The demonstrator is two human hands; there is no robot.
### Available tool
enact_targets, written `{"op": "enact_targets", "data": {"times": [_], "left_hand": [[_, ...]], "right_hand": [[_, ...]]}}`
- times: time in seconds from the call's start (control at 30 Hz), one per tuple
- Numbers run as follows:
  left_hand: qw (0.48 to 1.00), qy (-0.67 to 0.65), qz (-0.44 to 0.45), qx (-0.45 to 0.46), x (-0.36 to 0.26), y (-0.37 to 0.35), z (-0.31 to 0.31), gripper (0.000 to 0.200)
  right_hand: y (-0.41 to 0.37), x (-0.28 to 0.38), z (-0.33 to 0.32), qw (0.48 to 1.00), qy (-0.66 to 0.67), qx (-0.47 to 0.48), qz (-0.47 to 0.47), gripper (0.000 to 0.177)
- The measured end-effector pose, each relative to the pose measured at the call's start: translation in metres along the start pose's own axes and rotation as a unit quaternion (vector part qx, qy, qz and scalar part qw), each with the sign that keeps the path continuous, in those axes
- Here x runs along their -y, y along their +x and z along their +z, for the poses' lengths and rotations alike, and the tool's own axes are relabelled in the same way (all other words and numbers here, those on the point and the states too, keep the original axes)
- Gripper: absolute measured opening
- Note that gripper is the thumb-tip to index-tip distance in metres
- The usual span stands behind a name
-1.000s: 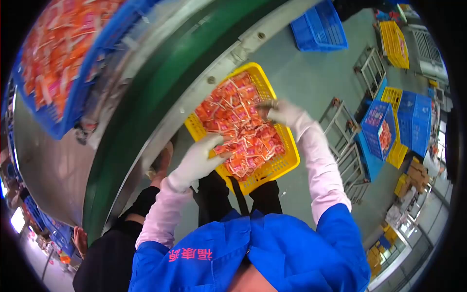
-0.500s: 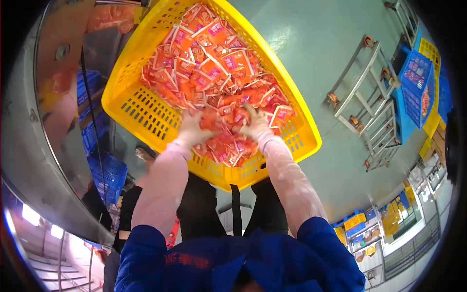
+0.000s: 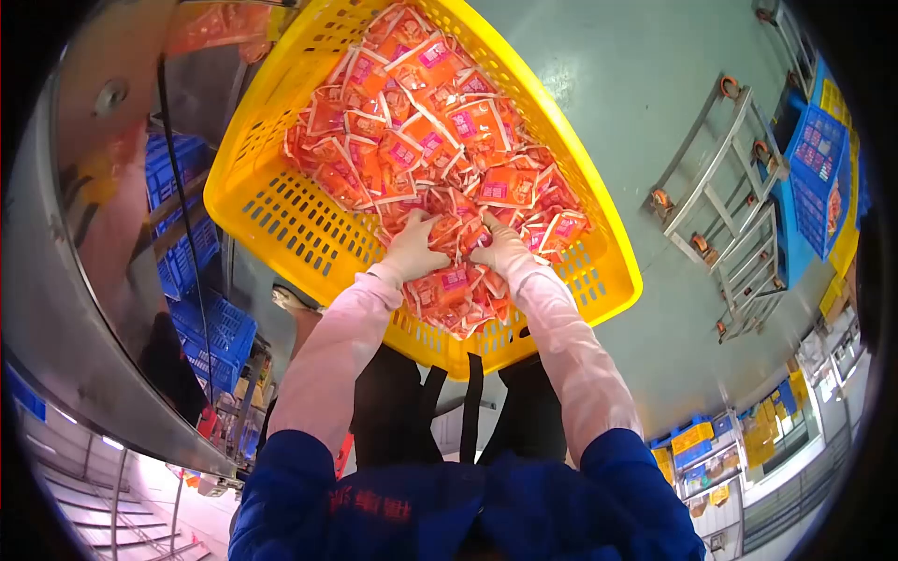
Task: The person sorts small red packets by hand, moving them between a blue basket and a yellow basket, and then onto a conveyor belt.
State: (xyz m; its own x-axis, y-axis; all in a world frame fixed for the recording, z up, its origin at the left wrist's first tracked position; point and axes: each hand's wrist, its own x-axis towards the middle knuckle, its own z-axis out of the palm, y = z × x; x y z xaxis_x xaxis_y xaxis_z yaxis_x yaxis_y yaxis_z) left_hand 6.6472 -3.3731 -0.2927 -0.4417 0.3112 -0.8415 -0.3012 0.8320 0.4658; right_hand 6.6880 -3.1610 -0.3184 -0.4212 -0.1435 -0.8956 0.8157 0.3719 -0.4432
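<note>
A big yellow plastic basket (image 3: pixel 281 229) with slotted walls is heaped with small orange sachets (image 3: pixel 432 145) that have white edges and pink labels. Deep in the near part of the heap, my left hand (image 3: pixel 414 247) and my right hand (image 3: pixel 502 245) face each other, wearing pale gloves. Both curl around a clump of sachets between them, with some fingertips hidden among the packets. More sachets lie just below my hands, in the basket's near corner.
A metal machine surface (image 3: pixel 103 280) curves along the left, with blue crates (image 3: pixel 217 332) beside it. On the right, wheeled metal trolley frames (image 3: pixel 716 201) stand on the green floor near a blue crate (image 3: pixel 812 140).
The basket and my hands appear slightly farther right and lower in view. My fingers, blurred before, now show clearly, curled in among the sachets.
</note>
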Motion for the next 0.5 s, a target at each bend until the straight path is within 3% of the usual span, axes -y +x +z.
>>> {"op": "enact_targets", "data": {"times": [0.03,0.07,0.1,0.17,0.23,0.27,0.3,0.37,0.4,0.43,0.5], "left_hand": [[0.998,-0.049,0.045,0.017,0.0,0.001,0.0,0.084],[0.986,-0.144,0.08,-0.031,0.023,0.005,0.024,0.083],[0.985,-0.144,0.084,-0.038,0.008,-0.008,0.017,0.083],[0.948,-0.311,0.047,0.043,-0.02,-0.042,0.007,0.083],[0.941,-0.332,0.051,0.027,-0.023,-0.065,0.01,0.083],[0.946,-0.308,0.103,-0.005,-0.037,-0.082,0.0,0.081],[0.946,-0.281,0.155,-0.039,-0.051,-0.101,-0.009,0.079],[0.936,-0.312,0.155,-0.048,-0.083,-0.138,-0.031,0.08],[0.928,-0.313,0.197,-0.057,-0.103,-0.16,-0.049,0.081],[0.918,-0.309,0.238,-0.068,-0.122,-0.185,-0.069,0.081],[0.915,-0.31,0.244,-0.086,-0.143,-0.233,-0.096,0.082]], "right_hand": [[-0.001,-0.009,0.003,1.0,-0.006,-0.001,-0.006,0.08],[0.003,-0.027,0.009,0.996,0.072,0.047,-0.016,0.075],[-0.003,-0.02,0.009,0.984,0.148,0.095,-0.026,0.07],[-0.03,-0.013,0.004,0.978,0.182,0.103,-0.021,0.068],[-0.055,0.0,-0.009,0.962,0.223,0.148,-0.053,0.068],[-0.089,0.042,-0.026,0.968,0.194,0.143,-0.067,0.07],[-0.106,0.049,-0.033,0.988,0.052,0.081,-0.118,0.073],[-0.153,0.077,-0.048,0.974,0.148,0.106,-0.137,0.078],[-0.177,0.089,-0.052,0.962,0.216,0.103,-0.129,0.08],[-0.207,0.115,-0.058,0.928,0.311,0.166,-0.12,0.08],[-0.249,0.164,-0.067,0.932,0.245,0.182,-0.193,0.079]]}}
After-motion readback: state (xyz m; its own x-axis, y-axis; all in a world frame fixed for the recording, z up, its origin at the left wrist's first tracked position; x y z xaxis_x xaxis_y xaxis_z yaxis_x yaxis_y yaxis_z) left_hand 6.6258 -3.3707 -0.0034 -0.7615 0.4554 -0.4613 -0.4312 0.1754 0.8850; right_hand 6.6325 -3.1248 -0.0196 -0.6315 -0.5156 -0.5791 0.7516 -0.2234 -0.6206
